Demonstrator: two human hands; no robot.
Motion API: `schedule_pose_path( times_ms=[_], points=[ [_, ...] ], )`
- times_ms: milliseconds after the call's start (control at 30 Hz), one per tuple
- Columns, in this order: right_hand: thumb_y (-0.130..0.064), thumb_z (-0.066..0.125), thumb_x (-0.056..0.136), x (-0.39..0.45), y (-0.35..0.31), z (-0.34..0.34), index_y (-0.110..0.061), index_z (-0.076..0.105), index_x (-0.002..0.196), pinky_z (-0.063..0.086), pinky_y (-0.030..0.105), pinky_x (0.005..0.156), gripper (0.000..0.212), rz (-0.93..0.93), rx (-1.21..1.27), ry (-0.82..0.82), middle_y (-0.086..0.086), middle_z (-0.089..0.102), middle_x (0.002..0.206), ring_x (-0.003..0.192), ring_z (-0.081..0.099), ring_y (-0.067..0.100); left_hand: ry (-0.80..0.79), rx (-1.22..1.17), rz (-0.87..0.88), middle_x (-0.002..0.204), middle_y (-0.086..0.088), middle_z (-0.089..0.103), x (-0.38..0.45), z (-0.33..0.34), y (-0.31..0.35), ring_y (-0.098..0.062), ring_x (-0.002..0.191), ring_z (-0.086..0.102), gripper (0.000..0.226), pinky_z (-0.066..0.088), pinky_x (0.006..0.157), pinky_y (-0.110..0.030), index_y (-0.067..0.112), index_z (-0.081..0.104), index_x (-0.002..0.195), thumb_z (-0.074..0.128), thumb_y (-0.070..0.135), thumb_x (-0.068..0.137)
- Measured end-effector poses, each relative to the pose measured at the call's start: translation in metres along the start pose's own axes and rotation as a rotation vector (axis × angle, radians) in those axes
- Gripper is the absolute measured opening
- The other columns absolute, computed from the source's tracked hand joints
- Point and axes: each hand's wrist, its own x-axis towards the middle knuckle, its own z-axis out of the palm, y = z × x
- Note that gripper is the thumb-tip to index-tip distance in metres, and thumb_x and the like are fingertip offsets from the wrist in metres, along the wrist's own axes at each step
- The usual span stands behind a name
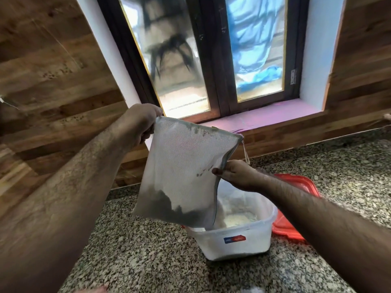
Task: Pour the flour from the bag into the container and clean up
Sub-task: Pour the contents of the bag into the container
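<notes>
A white mesh bag [182,166] hangs tilted over a translucent plastic container [237,244] on the granite counter. My left hand [139,121] grips the bag's upper left corner, raised high. My right hand [234,174] pinches the bag's right edge lower down, just above the container. The bag's lower end, with a dark shadowed mass inside, dips over the container's near left rim. Pale flour [234,218] lies in the container. A drawstring dangles from the bag's upper right corner.
A red lid [283,227] lies under and behind the container, to its right. The speckled granite counter [137,256] runs to a wooden wall and a window sill [264,119] behind. A small pinkish thing shows at the bottom edge.
</notes>
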Motion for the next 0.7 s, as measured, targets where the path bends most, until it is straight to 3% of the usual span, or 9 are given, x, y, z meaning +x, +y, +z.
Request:
schedule_pose_path(
  times_ms=[133, 233, 300, 400, 533, 600, 700],
  points=[
    [-0.047, 0.059, 0.108, -0.008, 0.002, 0.002, -0.023, 0.078, 0.125, 0.052, 0.031, 0.101, 0.035, 0.039, -0.002, 0.009, -0.022, 0.074, 0.112, 0.106, 0.066, -0.005, -0.013, 0.052, 0.009, 0.07, -0.003, 0.048, 0.001, 0.014, 0.007, -0.013, 0.053, 0.037, 0.023, 0.031, 0.042, -0.018, 0.015, 0.074, 0.112, 0.053, 0.025, 0.111],
    [-0.046, 0.062, 0.106, -0.014, 0.001, 0.0, -0.025, 0.077, 0.128, 0.055, 0.038, 0.106, 0.034, 0.065, -0.035, 0.036, -0.015, 0.076, 0.12, 0.11, 0.069, 0.006, -0.009, 0.062, 0.014, 0.079, -0.005, 0.052, 0.005, 0.022, 0.008, -0.014, 0.061, 0.042, 0.025, 0.034, 0.052, -0.025, 0.011, 0.073, 0.125, 0.055, 0.02, 0.11],
    [-0.046, 0.066, 0.104, -0.017, -0.002, -0.007, -0.022, 0.076, 0.129, 0.056, 0.041, 0.107, 0.036, 0.1, -0.094, 0.018, -0.009, 0.076, 0.124, 0.114, 0.069, 0.013, -0.004, 0.071, 0.033, 0.081, -0.006, 0.055, 0.007, 0.027, 0.009, -0.015, 0.063, 0.044, 0.024, 0.033, 0.054, -0.026, 0.01, 0.072, 0.125, 0.056, 0.019, 0.11],
    [-0.058, 0.072, 0.095, -0.019, -0.008, -0.026, -0.017, 0.078, 0.111, 0.064, 0.041, 0.087, 0.044, 0.182, -0.304, -0.031, -0.001, 0.079, 0.105, 0.096, 0.073, 0.018, -0.009, 0.119, 0.051, 0.081, -0.005, 0.056, 0.011, 0.034, 0.011, -0.014, 0.062, 0.044, 0.023, 0.032, 0.052, -0.026, 0.006, 0.074, 0.121, 0.058, 0.017, 0.109],
    [-0.053, 0.082, 0.089, -0.025, -0.026, -0.067, -0.025, 0.078, 0.081, 0.05, 0.02, 0.055, 0.029, 0.29, -0.41, 0.011, -0.011, 0.07, 0.074, 0.071, 0.067, 0.009, -0.014, 0.206, 0.074, 0.066, -0.006, 0.05, 0.016, 0.044, 0.016, -0.015, 0.049, 0.038, 0.02, 0.028, 0.048, -0.026, 0.003, 0.073, 0.105, 0.061, 0.019, 0.104],
    [-0.047, 0.088, 0.084, -0.031, -0.04, -0.09, -0.024, 0.078, 0.074, 0.055, 0.025, 0.058, 0.027, 0.34, -0.421, 0.087, -0.006, 0.074, 0.074, 0.075, 0.071, 0.015, -0.004, 0.233, 0.1, 0.07, -0.009, 0.058, 0.021, 0.049, 0.016, -0.019, 0.054, 0.049, 0.026, 0.037, 0.053, -0.03, -0.003, 0.075, 0.106, 0.063, 0.018, 0.099],
    [-0.037, 0.083, 0.091, -0.033, -0.056, -0.108, -0.016, 0.078, 0.089, 0.057, 0.032, 0.068, 0.022, 0.265, -0.464, 0.274, 0.001, 0.075, 0.087, 0.081, 0.069, 0.015, 0.003, 0.35, 0.16, 0.086, -0.011, 0.067, 0.025, 0.056, 0.019, -0.022, 0.071, 0.059, 0.025, 0.046, 0.061, -0.035, -0.004, 0.074, 0.103, 0.062, 0.017, 0.098]
  ],
)
